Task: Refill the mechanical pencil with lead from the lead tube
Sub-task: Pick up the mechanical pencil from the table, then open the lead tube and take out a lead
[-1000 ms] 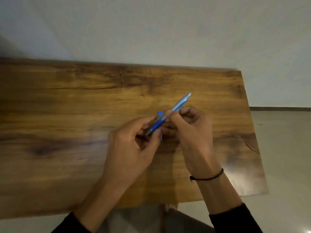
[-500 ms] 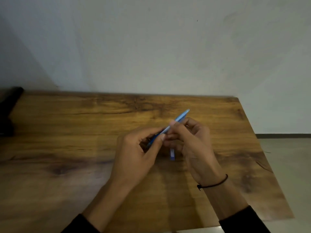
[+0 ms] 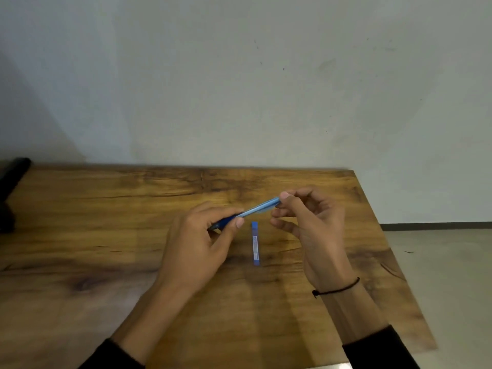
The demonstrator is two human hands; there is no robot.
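A blue mechanical pencil (image 3: 255,209) is held tilted above the wooden table (image 3: 106,235), its dark grip end low at the left and its light-blue rear end high at the right. My left hand (image 3: 202,243) grips the dark grip end between thumb and fingers. My right hand (image 3: 306,222) pinches the pencil's rear end with thumb and forefinger. The blue lead tube (image 3: 255,243) lies flat on the table between my hands, pointing away from me, and neither hand touches it.
A dark object (image 3: 12,187) stands at the table's far left edge. The table's right edge runs diagonally past my right wrist, with grey floor (image 3: 452,288) beyond. A plain wall rises behind the table.
The view has tilted up. My right hand has slid from the pencil's middle to its rear end. The lead tube, earlier half hidden under my hands, now lies in plain view.
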